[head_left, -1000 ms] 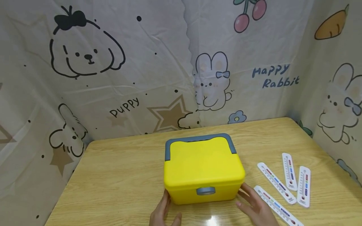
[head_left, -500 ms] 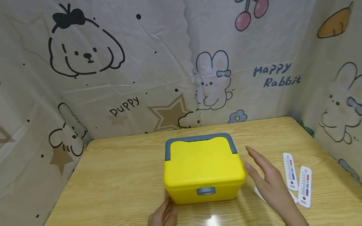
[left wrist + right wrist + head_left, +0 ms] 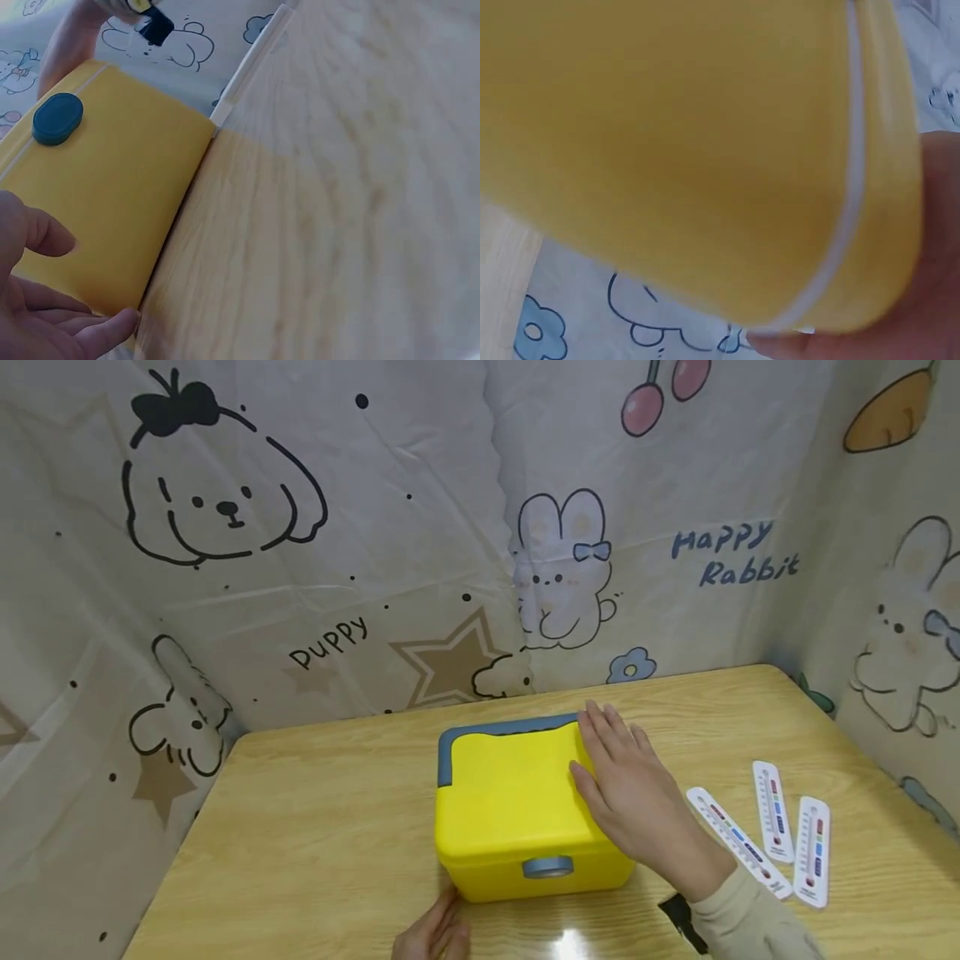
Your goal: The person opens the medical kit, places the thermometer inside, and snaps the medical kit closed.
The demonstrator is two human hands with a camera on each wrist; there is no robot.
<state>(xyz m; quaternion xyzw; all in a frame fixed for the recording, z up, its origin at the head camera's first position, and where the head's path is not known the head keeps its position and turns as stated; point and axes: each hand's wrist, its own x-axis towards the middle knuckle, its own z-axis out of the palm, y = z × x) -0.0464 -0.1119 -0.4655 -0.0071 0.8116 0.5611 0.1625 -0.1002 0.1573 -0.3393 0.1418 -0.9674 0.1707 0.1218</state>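
Note:
A yellow storage box (image 3: 510, 810) with a lid, a blue-grey handle (image 3: 495, 727) and a blue-grey front latch (image 3: 547, 867) stands closed on the table. My right hand (image 3: 633, 793) lies over the lid's right side, fingers nearly straight and reaching to the handle's back right corner. In the right wrist view the box (image 3: 705, 135) hides most of that hand. At the box's front left bottom corner is my left hand (image 3: 432, 932). The left wrist view shows its fingers (image 3: 105, 334) touching that lower corner, with the thumb apart from the box front.
Three white thermometer cards, a long one (image 3: 738, 841), a short one (image 3: 773, 810) and another short one (image 3: 812, 852), lie right of the box on the wooden table (image 3: 315, 843). Printed cloth (image 3: 420, 527) hangs behind and at both sides.
My right hand has left the box's lower right side, risen, and moved left onto the lid. My left hand stays at the lower left corner. The right forearm now covers the nearest thermometer card.

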